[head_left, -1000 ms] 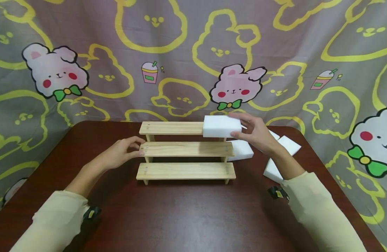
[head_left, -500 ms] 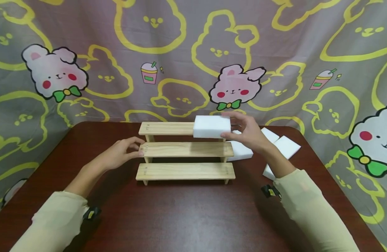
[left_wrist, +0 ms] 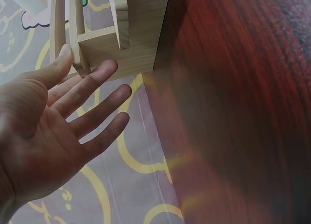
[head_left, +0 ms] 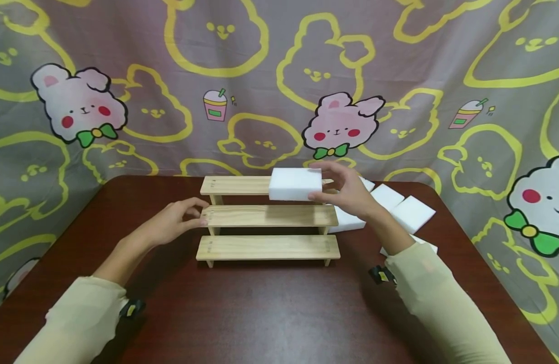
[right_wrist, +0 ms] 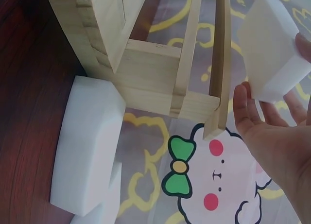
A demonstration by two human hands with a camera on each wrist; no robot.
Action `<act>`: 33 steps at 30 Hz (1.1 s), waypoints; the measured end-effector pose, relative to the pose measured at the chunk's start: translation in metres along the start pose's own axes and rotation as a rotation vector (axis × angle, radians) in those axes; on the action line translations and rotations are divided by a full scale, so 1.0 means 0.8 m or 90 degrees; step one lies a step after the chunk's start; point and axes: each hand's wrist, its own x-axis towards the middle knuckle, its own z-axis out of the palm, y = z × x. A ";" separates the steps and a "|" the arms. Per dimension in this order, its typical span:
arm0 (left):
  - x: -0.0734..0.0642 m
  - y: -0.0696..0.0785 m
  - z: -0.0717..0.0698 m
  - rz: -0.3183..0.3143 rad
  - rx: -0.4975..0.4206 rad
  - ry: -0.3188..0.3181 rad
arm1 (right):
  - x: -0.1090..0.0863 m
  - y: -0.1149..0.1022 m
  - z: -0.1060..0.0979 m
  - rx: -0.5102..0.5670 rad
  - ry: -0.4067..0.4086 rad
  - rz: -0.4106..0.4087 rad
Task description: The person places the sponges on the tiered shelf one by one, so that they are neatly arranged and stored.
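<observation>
Foam block (head_left: 295,184), white and thick, is up in the right hand (head_left: 343,189), thumb at its near side and fingers at the far one, a firm hold on its right end! It hangs over the right half of the stand's top board (head_left: 236,185), and the right wrist view shows a clear gap between the two. Over on the left, the left hand (head_left: 176,221) has thumb and index finger pinching the left end of the middle board (head_left: 261,216), the other three fingers stretched out loose. The three-tier wooden stand (head_left: 268,247) stands upright on the dark red-brown table (head_left: 261,313). More white blocks (head_left: 412,214) lie strewn on the right side, one just beside the stand, with the cartoon-printed curtain (head_left: 257,121) behind it all.
</observation>
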 end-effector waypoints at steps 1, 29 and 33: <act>0.000 0.000 0.000 -0.002 0.001 0.000 | 0.001 0.000 0.001 -0.002 -0.004 0.003; 0.001 0.000 -0.001 -0.001 0.001 -0.005 | 0.027 -0.007 0.027 -0.009 0.007 0.023; 0.001 -0.002 -0.002 0.005 -0.009 -0.005 | 0.035 -0.009 0.032 -0.002 0.001 0.013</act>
